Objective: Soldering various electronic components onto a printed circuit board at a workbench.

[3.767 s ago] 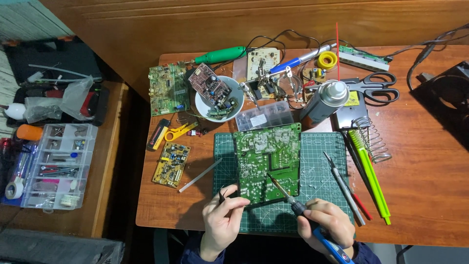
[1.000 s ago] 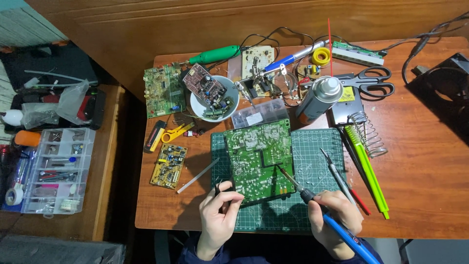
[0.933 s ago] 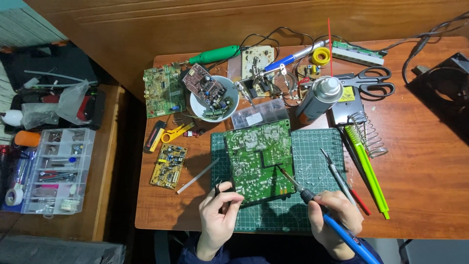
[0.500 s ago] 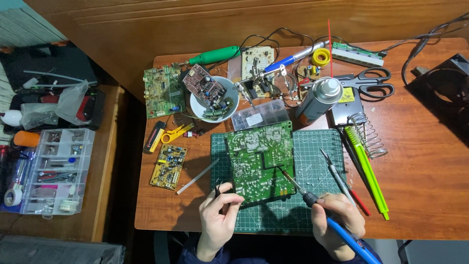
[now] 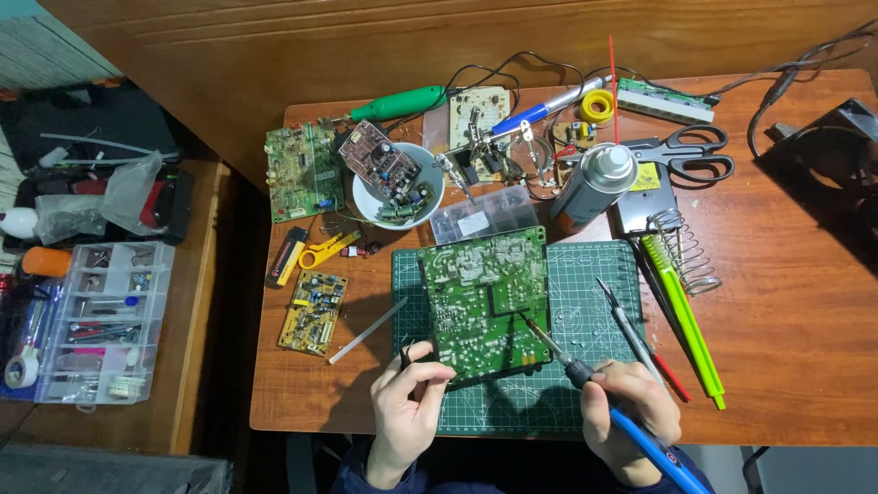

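White bowl (image 5: 430, 203) far left of centre holds a brown circuit board and loose parts. Clear lidded box (image 5: 485, 214) beside it, contents unclear. Clear compartment organizer (image 5: 101, 320) far left on the side table, small bits inside. Green circuit board (image 5: 485, 302), flat, solder side up, lies on the gridded green cutting mat (image 5: 594, 311). Left hand (image 5: 407, 412) at the board's near-left corner, fingers curled, pinching something small and dark. Right hand (image 5: 631, 412) near-right, fisted round a blue-handled soldering iron (image 5: 585, 384), metal tip touching the board.
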